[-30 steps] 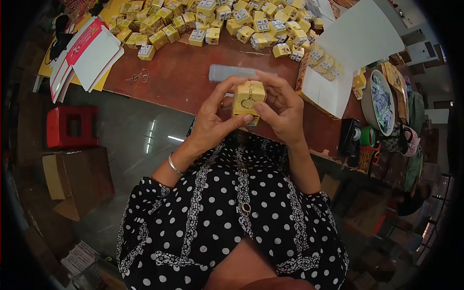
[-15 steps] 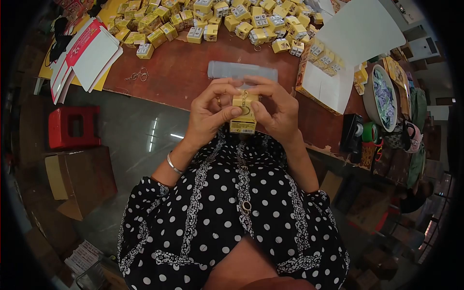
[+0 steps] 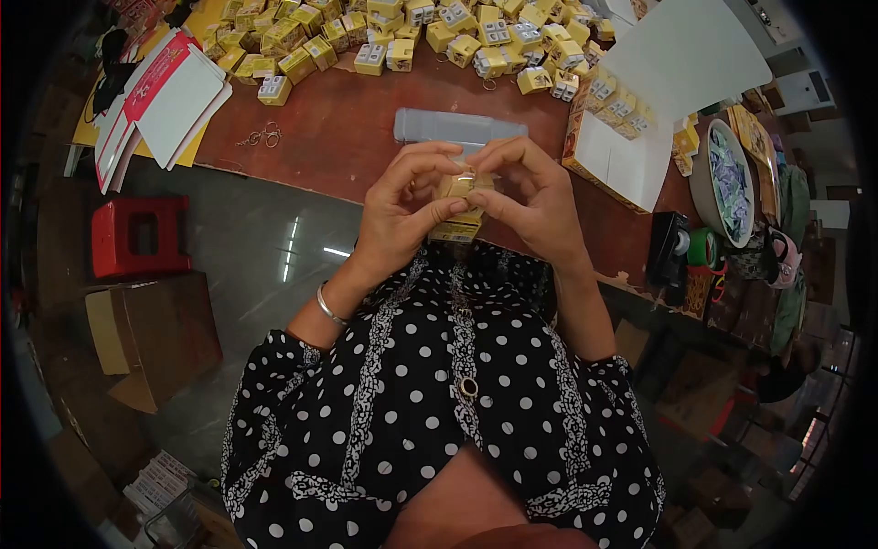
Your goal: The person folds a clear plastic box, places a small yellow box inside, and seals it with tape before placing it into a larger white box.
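Between my two hands is a small yellow printed box, held in front of my body near the table edge. My left hand grips its left side, thumb across the front and fingers curled at the top. On the other side, my right hand pinches the upper right part with thumb and fingers. Fingers hide much of the box's top, and no chain shows there now. Just behind my fingertips lies a clear plastic tray. A key ring with a chain rests on the table to the left.
Many small yellow boxes are heaped along the back of the reddish table. At right are an open display carton and a bowl of small packets. Flat printed cards lie left. A red stool stands below.
The chain and ring seen on the box front half a second ago are out of sight. The box has tilted, and my right hand has shifted slightly up and right.
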A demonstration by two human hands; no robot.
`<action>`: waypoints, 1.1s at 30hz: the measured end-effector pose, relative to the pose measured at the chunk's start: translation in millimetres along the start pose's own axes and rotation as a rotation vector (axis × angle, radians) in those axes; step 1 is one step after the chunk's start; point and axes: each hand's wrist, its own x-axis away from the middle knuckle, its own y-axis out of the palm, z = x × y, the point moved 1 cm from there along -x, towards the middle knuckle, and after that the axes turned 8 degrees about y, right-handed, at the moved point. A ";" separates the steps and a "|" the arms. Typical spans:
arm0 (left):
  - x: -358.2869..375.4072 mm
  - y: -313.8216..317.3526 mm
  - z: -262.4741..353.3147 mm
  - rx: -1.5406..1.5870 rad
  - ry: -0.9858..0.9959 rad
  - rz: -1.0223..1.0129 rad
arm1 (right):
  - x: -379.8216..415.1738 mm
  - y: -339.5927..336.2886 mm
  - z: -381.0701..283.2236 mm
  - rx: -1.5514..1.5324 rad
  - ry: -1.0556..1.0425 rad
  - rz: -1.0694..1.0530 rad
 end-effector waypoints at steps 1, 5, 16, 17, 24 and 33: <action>-0.3 0.6 0.3 -0.047 0.018 -0.016 | 0.2 0.5 -2.7 -0.055 0.069 0.012; 0.5 0.2 -1.6 -0.104 -0.011 -0.029 | 0.5 -3.4 1.9 -0.015 0.054 0.026; 3.0 4.9 -2.3 -0.030 -0.061 0.019 | 0.5 -5.6 9.2 -0.011 0.078 0.080; 2.8 5.2 -2.1 -0.030 -0.062 0.020 | 0.9 -6.0 10.8 -0.012 0.079 0.080; 3.8 8.5 -4.5 -0.063 -0.101 0.022 | 2.4 -9.1 20.7 0.245 -0.181 0.120; -1.0 11.0 -3.1 -0.149 -0.157 -0.029 | 1.2 -18.5 -1.6 0.378 -0.075 -0.006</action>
